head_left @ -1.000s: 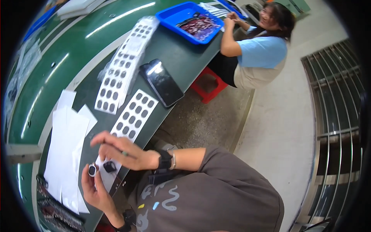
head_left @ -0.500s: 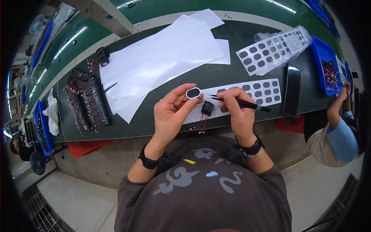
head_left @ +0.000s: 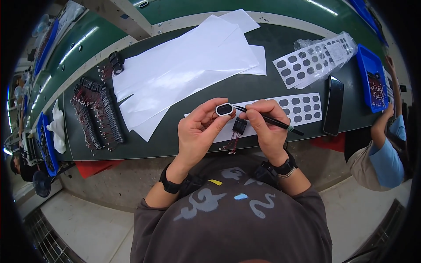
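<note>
My left hand [head_left: 196,131] pinches a small oval speaker-like piece [head_left: 224,109] with a pale rim and black centre between thumb and fingers. Black tweezers [head_left: 279,123] are gripped in my right hand [head_left: 268,131], pointing left. Their tips meet the right side of the pale rim; whether they hold anything cannot be made out. Below and between the hands, a cluster of black parts [head_left: 239,126] with thin red wires lies on a white sheet of dark oval stickers [head_left: 302,108]. My hands hide part of that sheet.
Large white papers [head_left: 188,57] cover the table's middle. Rows of black wired parts [head_left: 109,111] lie left. Bagged sticker sheets [head_left: 302,65], a black phone [head_left: 333,105] and a blue tray [head_left: 362,72] are right. Another person's arm [head_left: 380,127] is beside the tray.
The tweezers have moved left, their tips going from a gap beside the oval piece to its rim. My left hand has shifted slightly right and down, still holding the piece.
</note>
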